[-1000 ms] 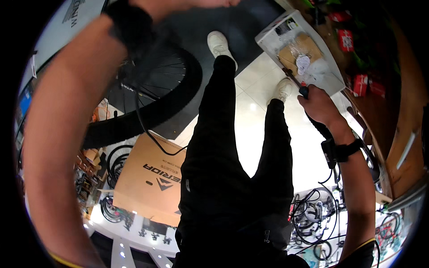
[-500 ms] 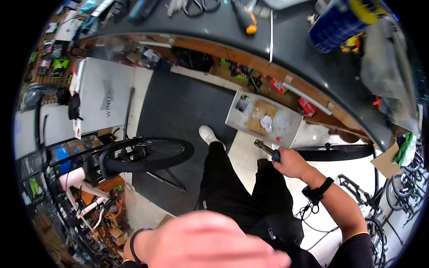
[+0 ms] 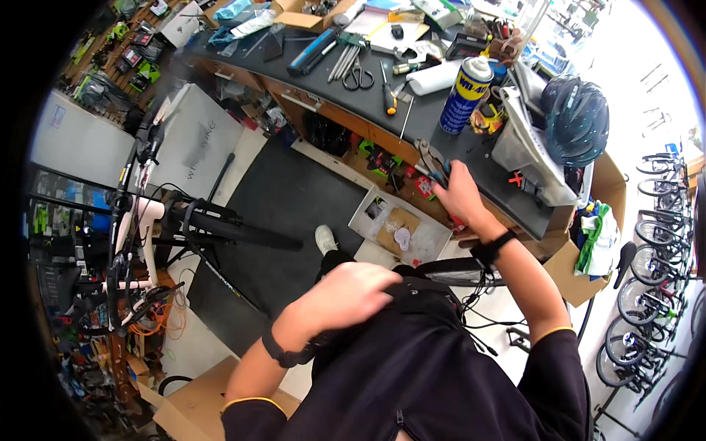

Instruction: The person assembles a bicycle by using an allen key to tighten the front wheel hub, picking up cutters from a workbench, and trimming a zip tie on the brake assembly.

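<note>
My right hand (image 3: 462, 195) is closed around the blue-black handles of a pair of pliers (image 3: 426, 156). Their metal jaws point up and away, over the front edge of the dark workbench (image 3: 331, 87). Bent in front of my waist, my left hand (image 3: 353, 294) has curled fingers that motion smears, so whether anything is in them is hidden. On the bench beyond the pliers lie a screwdriver (image 3: 388, 90), scissors (image 3: 358, 76) and a thin metal rod (image 3: 406, 117). A blue and yellow spray can (image 3: 466, 95) stands upright to the right of these.
A bicycle with a pale pink frame (image 3: 147, 220) stands at the left, its wheel reaching over a black mat (image 3: 276, 195). Below the bench sits an open white box (image 3: 360, 220). Farther right are a helmet (image 3: 577, 117), a cardboard box (image 3: 581, 272) and a row of bicycles (image 3: 640, 294).
My right hand has carried the pliers up and away to the bench edge. My left hand has moved back from close to the camera toward my waist. The view has shifted, showing more bench top.
</note>
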Available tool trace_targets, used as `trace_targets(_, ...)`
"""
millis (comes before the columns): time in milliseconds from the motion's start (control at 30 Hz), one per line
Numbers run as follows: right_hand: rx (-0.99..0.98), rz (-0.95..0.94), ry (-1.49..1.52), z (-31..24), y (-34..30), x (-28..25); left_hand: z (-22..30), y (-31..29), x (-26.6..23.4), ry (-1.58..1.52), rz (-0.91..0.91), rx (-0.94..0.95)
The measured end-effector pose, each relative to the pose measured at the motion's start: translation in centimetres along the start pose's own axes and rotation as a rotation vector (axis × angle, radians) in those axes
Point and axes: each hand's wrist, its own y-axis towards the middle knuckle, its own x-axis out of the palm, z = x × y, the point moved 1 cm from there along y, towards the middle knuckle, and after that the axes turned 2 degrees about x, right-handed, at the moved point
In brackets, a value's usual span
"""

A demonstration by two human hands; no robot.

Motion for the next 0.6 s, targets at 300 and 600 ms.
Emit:
trace_targets(300,0.612,0.222,-0.393,-4.0,10.0,6.5,-6.1,-35.3,22.7,-0.048,0.772,-1.164)
trace_targets(600,0.886,0.206,-0.341,-4.7,13.5,7.1,4.6,-38.6,35.8,-0.661,0.738,-1.493)
